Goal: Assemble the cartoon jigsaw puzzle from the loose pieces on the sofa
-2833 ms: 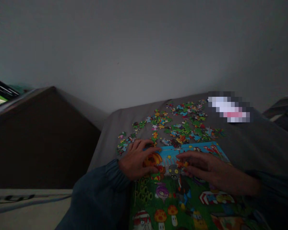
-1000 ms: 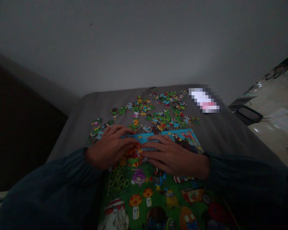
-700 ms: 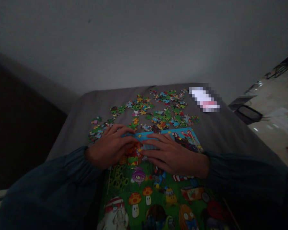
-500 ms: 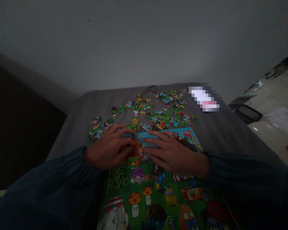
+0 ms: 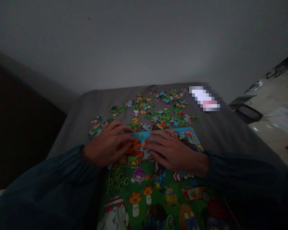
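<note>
A colourful picture puzzle (image 5: 158, 198), green with cartoon mushrooms and a blue top strip, lies in front of me on a grey cloth (image 5: 230, 131). My left hand (image 5: 109, 145) rests on its upper left part with the fingers stretched out flat. My right hand (image 5: 176, 152) lies flat on the upper middle, fingers pointing left. The fingertips of both hands meet over an orange patch (image 5: 137, 145) of the picture. Loose puzzle pieces (image 5: 163, 113), several of them, are scattered just beyond the puzzle.
A pixelated white and pink object (image 5: 205, 99) lies at the cloth's far right corner. A dark block (image 5: 19, 127) rises on the left. A black frame (image 5: 249, 113) sits on the pale floor to the right. A plain wall stands behind.
My view swung left, then settled. Both hands came together at the puzzle's upper middle, and in the last half second the fingertips slid slightly up toward the blue strip.
</note>
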Available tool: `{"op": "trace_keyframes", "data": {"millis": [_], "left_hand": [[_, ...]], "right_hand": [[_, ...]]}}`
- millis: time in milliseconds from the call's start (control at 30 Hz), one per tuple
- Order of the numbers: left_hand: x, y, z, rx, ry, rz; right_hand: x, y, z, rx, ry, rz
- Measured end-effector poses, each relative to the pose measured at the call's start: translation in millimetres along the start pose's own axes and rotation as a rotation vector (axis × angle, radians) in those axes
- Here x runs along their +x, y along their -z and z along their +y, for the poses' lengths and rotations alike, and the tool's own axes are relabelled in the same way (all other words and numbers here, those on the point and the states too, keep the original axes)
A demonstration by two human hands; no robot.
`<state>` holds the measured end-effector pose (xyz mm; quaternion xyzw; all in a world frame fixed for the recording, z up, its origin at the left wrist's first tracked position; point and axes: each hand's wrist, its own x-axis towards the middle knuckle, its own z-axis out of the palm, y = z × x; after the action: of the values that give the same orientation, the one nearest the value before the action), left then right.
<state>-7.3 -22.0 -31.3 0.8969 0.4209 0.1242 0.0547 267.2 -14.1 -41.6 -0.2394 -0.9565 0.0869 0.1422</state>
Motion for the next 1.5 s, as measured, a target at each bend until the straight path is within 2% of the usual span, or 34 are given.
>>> {"op": "trace_keyframes", "data": {"millis": [167, 433, 867, 1100, 1500], "left_hand": [[-0.2, -4.4, 0.1, -0.012, 0.005, -0.065], [0.6, -3.2, -0.2, -0.038, -0.006, -0.022], [0.2, -4.2, -2.2, 0.011, 0.029, -0.025], [0.6, -1.8, -2.6, -0.012, 0.022, -0.036], [0.4, -0.6, -1.8, -0.023, 0.041, -0.02]], "right_hand": [[0.2, -2.3, 0.1, -0.01, 0.043, -0.042], [-0.7, -5.5, 0.3, -0.104, 0.001, -0.069], [1.9, -5.6, 0.2, -0.116, -0.1, -0.064], [1.0, -6.4, -1.0, -0.116, -0.046, -0.051], [1.9, -4.4, -4.1, -0.128, -0.057, -0.061]]}}
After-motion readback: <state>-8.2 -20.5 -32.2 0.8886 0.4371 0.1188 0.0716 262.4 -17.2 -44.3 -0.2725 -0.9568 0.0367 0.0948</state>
